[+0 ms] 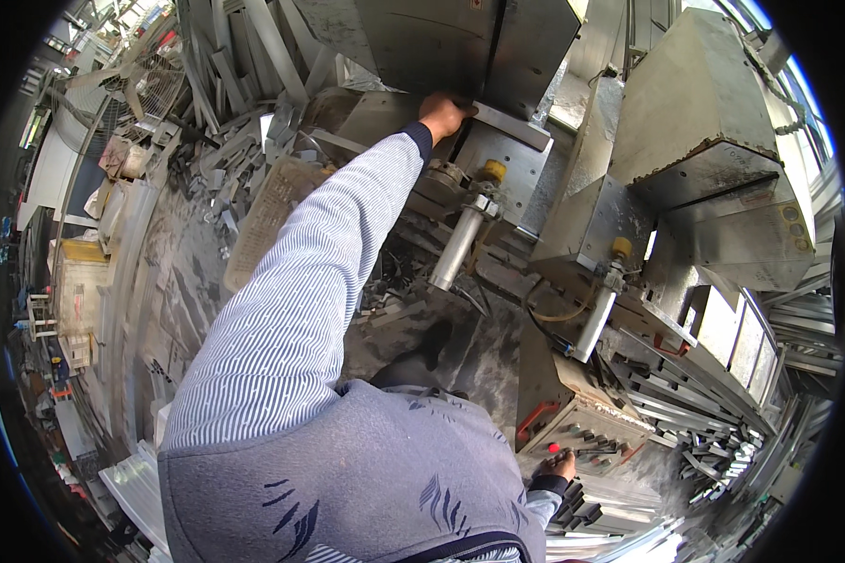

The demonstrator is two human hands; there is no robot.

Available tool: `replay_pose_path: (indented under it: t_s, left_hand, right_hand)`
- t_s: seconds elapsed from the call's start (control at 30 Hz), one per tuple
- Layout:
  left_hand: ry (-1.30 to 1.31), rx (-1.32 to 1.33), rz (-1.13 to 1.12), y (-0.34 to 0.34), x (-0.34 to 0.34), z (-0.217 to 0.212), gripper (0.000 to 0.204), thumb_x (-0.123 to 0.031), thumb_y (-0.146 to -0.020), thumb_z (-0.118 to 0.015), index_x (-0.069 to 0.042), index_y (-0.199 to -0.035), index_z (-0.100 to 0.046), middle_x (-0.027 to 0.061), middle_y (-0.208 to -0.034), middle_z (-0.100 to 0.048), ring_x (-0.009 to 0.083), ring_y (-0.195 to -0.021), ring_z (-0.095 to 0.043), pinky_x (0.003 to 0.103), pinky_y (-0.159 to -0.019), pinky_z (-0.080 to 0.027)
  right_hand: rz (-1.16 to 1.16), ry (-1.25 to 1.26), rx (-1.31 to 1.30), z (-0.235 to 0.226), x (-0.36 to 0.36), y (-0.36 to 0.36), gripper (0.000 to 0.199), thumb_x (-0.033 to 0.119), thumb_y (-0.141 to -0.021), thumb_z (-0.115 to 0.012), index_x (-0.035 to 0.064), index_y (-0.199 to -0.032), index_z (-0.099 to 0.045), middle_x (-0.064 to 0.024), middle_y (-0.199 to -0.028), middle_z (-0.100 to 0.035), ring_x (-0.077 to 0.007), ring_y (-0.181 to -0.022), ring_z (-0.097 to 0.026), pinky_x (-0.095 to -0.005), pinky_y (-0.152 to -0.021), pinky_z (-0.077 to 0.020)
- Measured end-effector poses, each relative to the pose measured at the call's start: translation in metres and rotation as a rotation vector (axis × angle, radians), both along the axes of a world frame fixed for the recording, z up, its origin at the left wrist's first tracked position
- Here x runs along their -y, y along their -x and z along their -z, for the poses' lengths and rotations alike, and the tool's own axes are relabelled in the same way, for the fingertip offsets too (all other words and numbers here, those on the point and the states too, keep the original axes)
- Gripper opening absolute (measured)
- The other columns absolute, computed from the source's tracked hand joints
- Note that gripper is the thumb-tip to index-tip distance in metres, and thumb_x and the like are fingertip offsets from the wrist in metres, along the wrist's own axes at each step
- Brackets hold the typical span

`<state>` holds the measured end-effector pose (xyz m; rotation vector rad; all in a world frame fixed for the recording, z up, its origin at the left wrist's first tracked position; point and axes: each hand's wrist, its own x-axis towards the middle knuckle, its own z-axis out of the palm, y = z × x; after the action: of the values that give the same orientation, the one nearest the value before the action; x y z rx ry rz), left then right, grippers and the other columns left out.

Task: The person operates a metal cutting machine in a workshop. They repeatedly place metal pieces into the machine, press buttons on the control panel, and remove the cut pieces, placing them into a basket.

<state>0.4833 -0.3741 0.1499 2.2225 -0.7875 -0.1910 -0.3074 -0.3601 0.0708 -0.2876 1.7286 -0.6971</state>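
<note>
My left hand reaches far forward with its arm stretched out, its fingers closed at the left end of a short metal bar. That bar lies across the metal bed of a machine, under a large grey hood. On the nearer side of the bed stand a yellow-capped clamp and a silver cylinder. Low on the right, my right hand is at the front of a control box, fingers curled beside a red button. What those fingers touch is too small to make out.
A second machine head with its own silver cylinder stands to the right. Metal offcuts and a plastic crate lie on the left. Long metal profiles are stacked below the control box.
</note>
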Motion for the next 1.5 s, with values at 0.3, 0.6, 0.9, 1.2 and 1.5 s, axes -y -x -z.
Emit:
replay_pose_path:
  t_s: [0.3,0.6,0.9,1.2,1.5]
  left_hand:
    - [0.011,-0.074,-0.122,-0.014,-0.023,0.004,0.042,-0.044,-0.075,-0.066,-0.013,-0.103,-0.067,0.0092,-0.109,-0.063,0.0265,-0.103,-0.059,0.033,-0.088,-0.046]
    - [0.078,-0.083,-0.145,-0.018,-0.021,0.011,0.041,-0.043,-0.074,-0.067,-0.013,-0.102,-0.068,0.0097,-0.107,-0.064,0.0279,-0.101,-0.059,0.034,-0.088,-0.046]
    - [0.075,-0.034,-0.15,-0.015,-0.024,0.01,0.04,-0.039,-0.076,-0.066,-0.01,-0.102,-0.067,0.0103,-0.107,-0.064,0.0276,-0.103,-0.058,0.033,-0.088,-0.044]
    - [0.104,-0.088,-0.169,-0.015,-0.025,0.009,0.038,-0.037,-0.075,-0.067,-0.01,-0.102,-0.068,0.0104,-0.108,-0.064,0.0271,-0.103,-0.058,0.033,-0.088,-0.044]
    - [0.072,-0.096,-0.204,-0.01,-0.027,0.002,0.036,-0.041,-0.076,-0.066,-0.016,-0.101,-0.069,0.0079,-0.108,-0.064,0.0268,-0.102,-0.058,0.034,-0.088,-0.045]
  right_hand:
    - [-0.011,-0.033,-0.036,0.003,0.003,0.002,0.018,0.027,-0.088,-0.048,0.0204,-0.071,-0.051,0.0075,-0.05,-0.035,-0.008,-0.036,-0.027,-0.024,-0.034,-0.0254]
    - [-0.076,-0.047,-0.096,0.003,0.003,0.003,0.019,0.026,-0.087,-0.048,0.0214,-0.069,-0.049,0.0079,-0.05,-0.035,-0.0083,-0.036,-0.027,-0.0249,-0.033,-0.0246]
    - [-0.068,-0.054,-0.083,0.0,0.003,0.003,0.017,0.026,-0.086,-0.05,0.0209,-0.07,-0.052,0.0081,-0.052,-0.037,-0.0081,-0.039,-0.03,-0.0265,-0.037,-0.0277]
    - [-0.088,-0.059,-0.123,-0.002,0.001,0.003,0.013,0.025,-0.085,-0.052,0.0189,-0.074,-0.053,0.0075,-0.055,-0.037,-0.0082,-0.042,-0.031,-0.026,-0.041,-0.029]
    - [-0.143,-0.064,-0.094,-0.007,0.003,0.0,0.013,0.026,-0.085,-0.051,0.0189,-0.074,-0.052,0.0073,-0.052,-0.034,-0.0088,-0.041,-0.029,-0.0266,-0.041,-0.0265]
